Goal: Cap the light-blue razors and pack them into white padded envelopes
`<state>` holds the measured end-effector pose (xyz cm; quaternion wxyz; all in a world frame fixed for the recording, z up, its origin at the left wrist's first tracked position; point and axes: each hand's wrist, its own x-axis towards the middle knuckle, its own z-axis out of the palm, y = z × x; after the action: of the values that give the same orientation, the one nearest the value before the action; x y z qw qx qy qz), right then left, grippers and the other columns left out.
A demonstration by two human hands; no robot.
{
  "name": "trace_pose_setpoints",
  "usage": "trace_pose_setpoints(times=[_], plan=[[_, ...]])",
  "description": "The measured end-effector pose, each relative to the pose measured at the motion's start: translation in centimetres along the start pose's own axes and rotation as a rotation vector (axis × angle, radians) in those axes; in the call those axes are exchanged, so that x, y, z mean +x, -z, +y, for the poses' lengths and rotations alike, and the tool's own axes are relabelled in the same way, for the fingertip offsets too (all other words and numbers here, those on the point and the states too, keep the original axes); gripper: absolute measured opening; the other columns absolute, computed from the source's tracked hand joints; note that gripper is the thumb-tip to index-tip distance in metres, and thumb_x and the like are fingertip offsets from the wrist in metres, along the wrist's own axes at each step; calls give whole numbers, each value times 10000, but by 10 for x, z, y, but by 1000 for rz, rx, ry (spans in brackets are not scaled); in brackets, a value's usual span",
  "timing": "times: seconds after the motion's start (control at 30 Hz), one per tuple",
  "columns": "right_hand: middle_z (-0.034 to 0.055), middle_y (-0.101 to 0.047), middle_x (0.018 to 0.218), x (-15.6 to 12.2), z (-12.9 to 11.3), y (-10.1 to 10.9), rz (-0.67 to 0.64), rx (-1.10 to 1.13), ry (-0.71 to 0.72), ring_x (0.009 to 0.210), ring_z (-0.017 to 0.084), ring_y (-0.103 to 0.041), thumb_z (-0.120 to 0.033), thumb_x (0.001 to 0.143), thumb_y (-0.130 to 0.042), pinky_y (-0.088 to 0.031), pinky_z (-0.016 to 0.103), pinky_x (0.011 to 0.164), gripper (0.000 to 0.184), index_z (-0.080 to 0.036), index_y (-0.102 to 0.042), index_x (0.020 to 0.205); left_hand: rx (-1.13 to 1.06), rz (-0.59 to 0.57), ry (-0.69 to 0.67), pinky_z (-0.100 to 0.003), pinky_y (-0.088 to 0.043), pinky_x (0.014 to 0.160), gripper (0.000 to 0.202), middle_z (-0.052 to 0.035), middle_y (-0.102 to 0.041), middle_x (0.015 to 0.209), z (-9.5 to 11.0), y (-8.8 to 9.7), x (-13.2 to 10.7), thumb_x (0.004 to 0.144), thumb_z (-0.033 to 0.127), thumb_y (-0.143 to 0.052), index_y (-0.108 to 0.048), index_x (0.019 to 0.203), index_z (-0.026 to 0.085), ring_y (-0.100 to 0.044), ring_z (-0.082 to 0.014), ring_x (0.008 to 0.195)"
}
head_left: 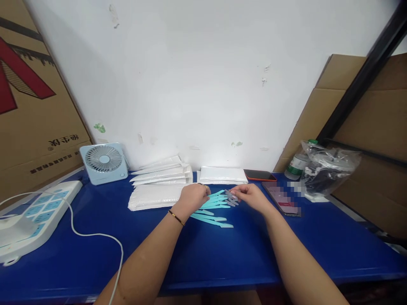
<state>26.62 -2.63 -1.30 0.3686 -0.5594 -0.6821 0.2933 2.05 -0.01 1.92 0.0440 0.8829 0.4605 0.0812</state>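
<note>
Thin turquoise eyebrow razors (219, 202) lie fanned out at the middle of the blue table, their wider blade ends pointing right. My left hand (193, 198) is closed over the left ends of the fan, and its fingertips are partly hidden. Small grey pieces (231, 198), perhaps blade covers, sit at the right ends of the upper razors. At these pieces, my right hand (251, 197) pinches with thumb and forefinger. Several more turquoise razors (213, 220) rest on the table just below the fan, nearer to me.
White padded mailers (155, 197) are stacked behind my left hand, and another white pack (222, 174) lies by the wall. Phones (281, 197) lie at right, near a bottle (296, 165) and a plastic-wrapped item (327, 169). A fan (104, 163), power strip (47, 212) and cable (95, 234) occupy the left.
</note>
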Motion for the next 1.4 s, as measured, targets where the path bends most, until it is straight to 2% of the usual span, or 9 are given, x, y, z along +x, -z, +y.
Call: trace_pose_setpoints(times=[0.07, 0.13, 0.3, 0.7, 0.9, 1.03, 1.17, 1.23, 1.4], plan=[[56, -668, 733, 0, 2, 2, 67, -203, 41, 618, 155, -550, -424, 755, -611, -427, 271, 588, 330, -160, -715, 925, -40, -10, -21, -211, -421, 637, 279, 9, -651, 1003, -3, 1, 0, 742, 320, -596, -612, 1019, 286, -602, -155, 867], [62, -673, 839, 0, 2, 1, 110, -320, 108, 663, 161, -552, -392, 759, -606, -428, 280, 625, 292, -186, -711, 937, -28, -80, -36, -209, -421, 634, 228, 11, -659, 977, -6, 3, -2, 697, 277, -621, -648, 923, 275, -602, -156, 859], [45, -655, 800, -3, -6, -6, 73, -318, 153, 656, 156, -548, -348, 783, -574, -421, 270, 617, 233, -196, -702, 905, 75, -219, -23, -235, -427, 591, 140, -5, -686, 823, -6, 7, -6, 593, 204, -639, -683, 720, 244, -612, -178, 748], [27, -659, 751, -9, -30, -43, -246, -236, 219, 653, 144, -550, -369, 787, -609, -390, 242, 587, 194, -201, -703, 813, -14, -170, -102, -241, -433, 605, 131, -4, -688, 792, 0, -3, -7, 671, 268, -563, -663, 749, 236, -610, -171, 719], [33, -652, 761, -8, -22, -19, -206, -267, 236, 670, 147, -555, -310, 819, -554, -389, 241, 599, 180, -181, -675, 786, -27, -78, -135, -230, -395, 603, 136, -1, -693, 823, 4, -3, -2, 739, 274, -542, -667, 780, 238, -606, -161, 765], [39, -655, 762, -6, -11, 4, -71, -340, 171, 642, 147, -543, -302, 827, -516, -377, 245, 581, 202, -180, -672, 784, -28, -72, -75, -227, -383, 596, 148, 1, -692, 864, -2, -6, 3, 778, 293, -532, -665, 821, 241, -609, -161, 802], [31, -638, 746, -7, -11, 7, 41, -375, 147, 625, 143, -522, -330, 803, -551, -361, 243, 562, 191, -187, -679, 807, -84, -45, -71, -223, -391, 615, 187, 26, -677, 949, -4, -8, 4, 788, 363, -560, -644, 925, 268, -609, -152, 867], [28, -635, 761, -10, -17, 0, -8, -334, 172, 633, 137, -518, -330, 792, -572, -363, 237, 560, 176, -188, -676, 801, -99, -77, -84, -221, -392, 618, 219, 28, -675, 951, -3, -6, 2, 750, 396, -609, -642, 921, 264, -608, -151, 870], [14, -615, 774, -16, -28, -24, -364, -340, 273, 663, 135, -525, -339, 701, -695, -363, 228, 561, 169, -196, -671, 788, -115, -292, -149, -222, -367, 544, 260, 38, -697, 820, 0, -1, -6, 627, 426, -708, -677, 820, 255, -611, -152, 755]])
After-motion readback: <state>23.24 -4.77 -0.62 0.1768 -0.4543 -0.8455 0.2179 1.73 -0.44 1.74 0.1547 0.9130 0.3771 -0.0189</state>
